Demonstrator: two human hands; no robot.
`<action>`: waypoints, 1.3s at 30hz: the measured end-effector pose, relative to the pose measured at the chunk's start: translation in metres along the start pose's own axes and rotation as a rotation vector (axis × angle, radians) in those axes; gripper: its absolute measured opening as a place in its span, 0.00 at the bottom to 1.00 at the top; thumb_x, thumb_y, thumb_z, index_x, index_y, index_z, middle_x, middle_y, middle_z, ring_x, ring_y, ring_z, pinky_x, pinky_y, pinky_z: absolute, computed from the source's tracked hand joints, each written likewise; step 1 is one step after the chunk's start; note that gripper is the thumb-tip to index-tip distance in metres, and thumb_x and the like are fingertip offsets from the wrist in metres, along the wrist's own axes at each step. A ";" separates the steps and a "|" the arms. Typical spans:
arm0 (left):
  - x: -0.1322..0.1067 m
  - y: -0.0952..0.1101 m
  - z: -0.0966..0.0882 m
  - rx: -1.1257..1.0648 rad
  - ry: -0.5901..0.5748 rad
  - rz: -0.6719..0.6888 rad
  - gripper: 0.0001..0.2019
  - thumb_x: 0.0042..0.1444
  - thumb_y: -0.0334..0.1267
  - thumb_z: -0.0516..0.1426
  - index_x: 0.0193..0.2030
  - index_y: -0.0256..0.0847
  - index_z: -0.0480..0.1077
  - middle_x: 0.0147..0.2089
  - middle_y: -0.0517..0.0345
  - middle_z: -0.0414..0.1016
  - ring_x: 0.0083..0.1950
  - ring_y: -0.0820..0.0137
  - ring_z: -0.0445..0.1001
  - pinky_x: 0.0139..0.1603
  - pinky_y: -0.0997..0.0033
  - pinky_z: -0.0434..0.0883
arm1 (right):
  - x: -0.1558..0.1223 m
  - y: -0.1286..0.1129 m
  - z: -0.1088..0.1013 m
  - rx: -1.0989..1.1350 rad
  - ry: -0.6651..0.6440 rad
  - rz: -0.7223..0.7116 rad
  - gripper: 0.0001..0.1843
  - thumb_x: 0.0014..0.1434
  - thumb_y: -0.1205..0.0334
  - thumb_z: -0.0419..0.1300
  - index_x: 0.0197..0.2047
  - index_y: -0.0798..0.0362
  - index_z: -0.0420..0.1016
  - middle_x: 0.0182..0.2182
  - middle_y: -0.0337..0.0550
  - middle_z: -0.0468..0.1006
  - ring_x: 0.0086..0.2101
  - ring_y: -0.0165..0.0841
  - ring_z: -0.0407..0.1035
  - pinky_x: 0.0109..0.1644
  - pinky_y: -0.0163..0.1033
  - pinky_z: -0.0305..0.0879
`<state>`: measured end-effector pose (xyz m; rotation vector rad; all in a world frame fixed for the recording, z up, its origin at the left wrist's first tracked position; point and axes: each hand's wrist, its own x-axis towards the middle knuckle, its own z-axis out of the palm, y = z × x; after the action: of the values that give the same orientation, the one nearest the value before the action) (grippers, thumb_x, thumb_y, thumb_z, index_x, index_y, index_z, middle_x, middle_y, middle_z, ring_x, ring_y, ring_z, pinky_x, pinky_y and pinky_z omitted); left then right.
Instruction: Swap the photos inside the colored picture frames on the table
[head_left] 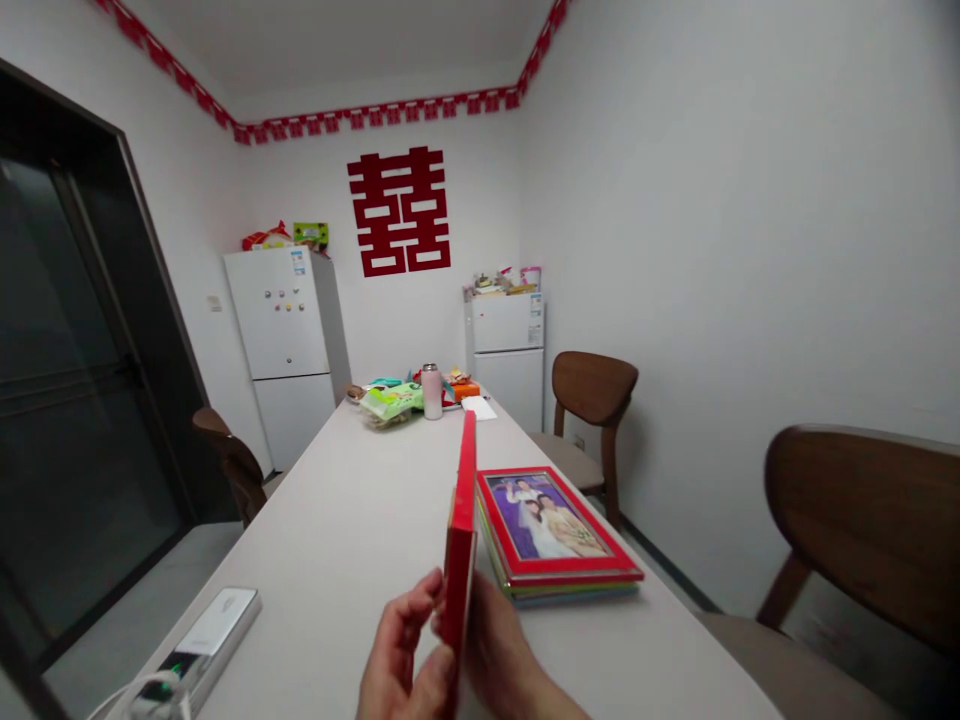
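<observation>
Red-edged, one frame is held upright and edge-on in the head view, above the near part of the table; the left hand and right hand grip it from either side; a stack of frames lies just right; I'd judge the step to be handling this single frame; the next move calls for a steady two-handed grip, clear of the stack.
</observation>
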<state>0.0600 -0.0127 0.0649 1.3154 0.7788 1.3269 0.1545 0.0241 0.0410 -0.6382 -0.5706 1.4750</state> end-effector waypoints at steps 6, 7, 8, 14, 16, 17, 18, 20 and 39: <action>0.044 0.027 0.041 -0.148 -0.043 -0.055 0.33 0.45 0.48 0.56 0.56 0.41 0.48 0.55 0.47 0.62 0.52 0.60 0.65 0.50 0.63 0.64 | 0.026 -0.104 -0.059 -0.447 0.151 -0.093 0.14 0.49 0.57 0.53 0.39 0.53 0.66 0.25 0.42 0.77 0.27 0.35 0.71 0.27 0.38 0.66; 0.052 0.020 0.048 -0.129 -0.046 -0.065 0.33 0.46 0.46 0.56 0.56 0.39 0.48 0.54 0.46 0.63 0.50 0.60 0.66 0.49 0.63 0.65 | 0.031 -0.119 -0.070 -0.573 0.182 -0.088 0.14 0.50 0.57 0.52 0.39 0.53 0.67 0.26 0.43 0.77 0.27 0.36 0.72 0.29 0.38 0.66; 0.059 0.011 0.055 -0.082 -0.044 -0.071 0.33 0.46 0.45 0.55 0.57 0.37 0.48 0.53 0.44 0.64 0.49 0.60 0.68 0.49 0.62 0.65 | 0.037 -0.132 -0.081 -0.684 0.211 -0.091 0.13 0.50 0.57 0.51 0.38 0.54 0.67 0.26 0.43 0.77 0.28 0.36 0.72 0.30 0.39 0.67; 0.090 -0.052 0.085 0.250 -0.054 -0.098 0.24 0.48 0.34 0.53 0.54 0.36 0.55 0.49 0.47 0.69 0.50 0.64 0.67 0.50 0.65 0.63 | 0.066 -0.169 -0.133 -0.901 0.329 -0.077 0.10 0.44 0.60 0.57 0.29 0.57 0.72 0.25 0.47 0.78 0.27 0.38 0.71 0.29 0.37 0.66; 0.092 -0.065 0.088 0.308 -0.059 -0.094 0.24 0.47 0.31 0.52 0.53 0.36 0.56 0.51 0.50 0.67 0.53 0.66 0.64 0.53 0.68 0.60 | 0.072 -0.170 -0.144 -0.956 0.362 -0.070 0.10 0.42 0.60 0.58 0.28 0.58 0.74 0.25 0.47 0.78 0.29 0.38 0.71 0.31 0.36 0.65; 0.093 -0.070 0.088 0.334 -0.062 -0.091 0.24 0.47 0.30 0.51 0.53 0.37 0.56 0.53 0.51 0.65 0.54 0.67 0.62 0.54 0.68 0.59 | 0.074 -0.169 -0.149 -0.979 0.376 -0.065 0.11 0.41 0.60 0.59 0.28 0.58 0.74 0.25 0.47 0.78 0.29 0.38 0.71 0.31 0.36 0.65; 0.092 -0.074 0.088 0.357 -0.067 -0.089 0.24 0.47 0.30 0.51 0.54 0.37 0.55 0.55 0.52 0.63 0.55 0.67 0.61 0.55 0.68 0.57 | 0.075 -0.168 -0.152 -1.000 0.387 -0.059 0.11 0.40 0.60 0.59 0.28 0.57 0.75 0.26 0.47 0.78 0.30 0.39 0.71 0.32 0.35 0.64; 0.090 -0.080 0.086 0.382 -0.077 -0.089 0.26 0.47 0.31 0.51 0.55 0.36 0.52 0.58 0.52 0.58 0.58 0.68 0.57 0.57 0.69 0.53 | 0.075 -0.166 -0.157 -1.030 0.401 -0.045 0.12 0.40 0.59 0.59 0.29 0.56 0.75 0.28 0.46 0.78 0.32 0.38 0.71 0.33 0.34 0.64; 0.104 -0.088 -0.028 0.147 0.071 -0.160 0.29 0.35 0.22 0.47 0.50 0.36 0.58 0.45 0.56 0.72 0.46 0.68 0.70 0.44 0.74 0.65 | 0.092 -0.070 -0.085 -1.065 0.078 0.033 0.20 0.49 0.59 0.47 0.43 0.58 0.67 0.29 0.45 0.78 0.30 0.35 0.72 0.30 0.34 0.65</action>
<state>0.0709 0.1116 0.0044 1.2968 1.0254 1.2121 0.2657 0.1126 0.0261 -1.5135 -1.2982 1.0839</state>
